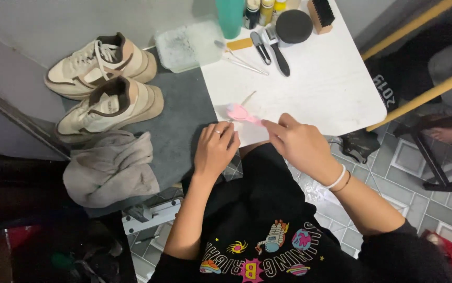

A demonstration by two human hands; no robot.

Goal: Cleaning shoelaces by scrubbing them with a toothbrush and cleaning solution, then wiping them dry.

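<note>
Far left, a crumpled grey cloth (111, 167) lies on the dark grey mat (184, 112), just below a pair of cream and brown sneakers (102, 78) that sit side by side against the wall. Bare mat remains between the shoes and the white table (320, 89), whose left edge meets the mat.

The left hand (215, 149) rests palm down at the table's near left corner, fingers together and curled, a ring on one finger; it grips nothing that shows. Just beyond its fingertips lies a small pink brush (240, 113), near the front edge of the table.

The right hand (299, 141) comes in from the right, wrist bent, bands on the wrist, fingers pinched on the pink brush's handle end.

The table's middle and right portion is bare. Along its far edge stand a clear plastic tray (186, 46), a teal bottle (230, 17), dark-handled tools (270, 50), a round black sponge (294, 26) and a wooden brush (320, 14). Right of the table, tiled floor (409, 157) is open.
</note>
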